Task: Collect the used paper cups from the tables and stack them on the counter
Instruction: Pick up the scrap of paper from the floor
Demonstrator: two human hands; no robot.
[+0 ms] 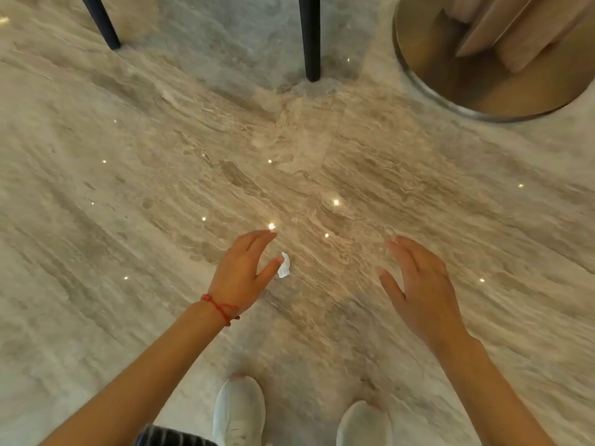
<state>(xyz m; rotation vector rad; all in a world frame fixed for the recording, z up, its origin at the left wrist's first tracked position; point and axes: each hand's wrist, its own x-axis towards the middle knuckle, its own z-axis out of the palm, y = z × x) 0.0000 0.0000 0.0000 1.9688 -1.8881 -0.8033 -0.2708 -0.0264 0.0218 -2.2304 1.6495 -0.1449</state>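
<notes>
Although the task is about paper cups, none is in view: you are looking straight down at a marble floor, so you cannot tell from here where the cups lie or which way they stand. Your left hand is spread and relaxed, fingers nearly straight, holding nothing. Your right hand is the same, palm down with its fingers loosely extended, and it grips nothing either.

The only loose thing near you is a small white scrap, perhaps a bit of tissue or paper. It appears just beside the tip of your left thumb, though whether it lies on the floor below or touches the thumb cannot be told from this angle. It sits between your two hands but far closer to the left, well apart from the right. Its long axis runs roughly away from you, towards the dark chair legs ahead.

Ahead and to your right is a round metal table base, so a tabletop likely stands that way. Your white shoes point forwards. Judging by this, the next move calls for lifting your gaze towards that table to find a cup.
</notes>
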